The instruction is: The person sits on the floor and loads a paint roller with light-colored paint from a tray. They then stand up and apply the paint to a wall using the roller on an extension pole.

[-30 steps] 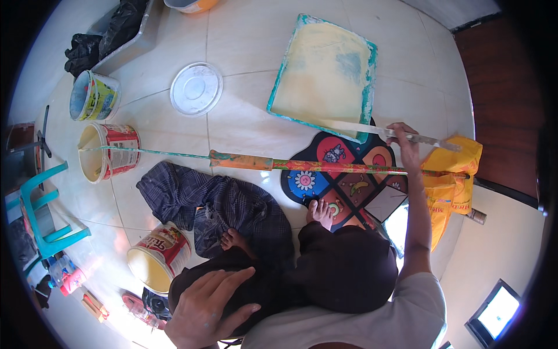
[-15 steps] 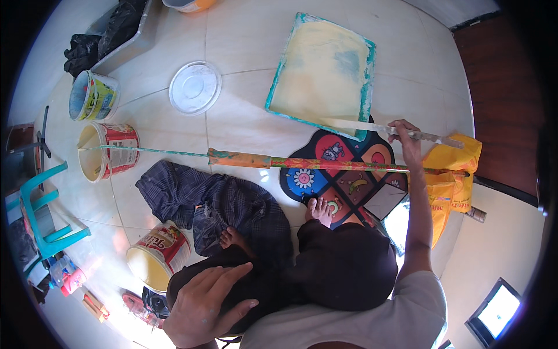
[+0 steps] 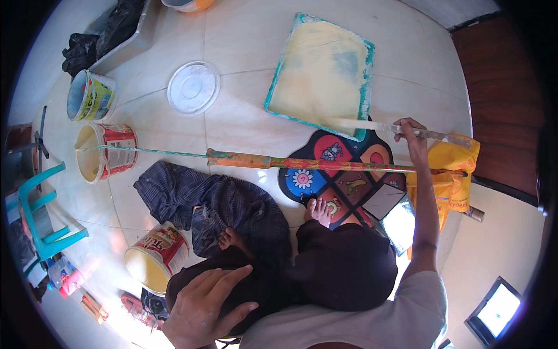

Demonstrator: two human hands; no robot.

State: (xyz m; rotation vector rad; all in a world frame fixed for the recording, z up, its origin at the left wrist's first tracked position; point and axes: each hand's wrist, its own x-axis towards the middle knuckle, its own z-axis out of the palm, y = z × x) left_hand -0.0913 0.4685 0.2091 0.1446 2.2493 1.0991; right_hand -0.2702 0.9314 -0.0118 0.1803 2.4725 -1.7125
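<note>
My right hand (image 3: 411, 131) is closed around a long flat stick (image 3: 381, 125) with a cream paint-coated end. That end reaches over the near right corner of a shallow tray with a teal rim (image 3: 368, 72), which holds cream-coloured paint (image 3: 317, 75). Whether the stick's end touches the paint, I cannot tell. On my left knee lies my left hand (image 3: 203, 299), fingers stretched out, with nothing in it. Between me and the tray, a long pole (image 3: 343, 165) with an orange handle (image 3: 238, 159) stretches across, its thin end resting over a paint bucket (image 3: 119, 144).
Under the pole lie a colourful mat (image 3: 301, 178) and a dark checked cloth (image 3: 215, 200). Another paint bucket (image 3: 165, 247) stands near my left knee, and a yellow-green bucket (image 3: 99, 99) and white lid (image 3: 193, 87) farther off. Yellow bags (image 3: 450, 163) lie right, a teal stool (image 3: 49, 241) left.
My right hand has shifted slightly to the right with the stick, whose coated end has slid toward the tray's near right corner. My left hand stays on the knee.
</note>
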